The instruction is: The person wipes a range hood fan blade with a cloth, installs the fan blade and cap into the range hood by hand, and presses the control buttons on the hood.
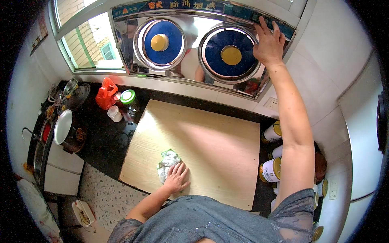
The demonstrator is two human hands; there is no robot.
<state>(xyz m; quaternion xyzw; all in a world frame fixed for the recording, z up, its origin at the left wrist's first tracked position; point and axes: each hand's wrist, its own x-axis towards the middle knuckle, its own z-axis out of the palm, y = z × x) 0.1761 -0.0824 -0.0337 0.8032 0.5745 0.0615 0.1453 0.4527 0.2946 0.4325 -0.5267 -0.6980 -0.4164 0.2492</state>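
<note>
My right hand (269,44) is raised to the upper right corner of a shiny metal range hood (192,44). Its fingers are spread, with the fingertips at the dark strip along the hood's top edge. Nothing shows in that hand. Below, my left hand (176,178) lies palm down on a pale wooden board (214,150), its fingers stretched out and apart. Partly under its outer side is a crumpled white cloth (167,161) with green edging. Whether the fingers grip any of the cloth is hidden.
On the dark counter (101,141), left of the board, stand a green-lidded jar (129,99), a white cup (114,114), a red plastic bag (106,94) and a pot (65,128). Several gold-lidded cans (270,170) line the right side. A window (93,44) is at upper left.
</note>
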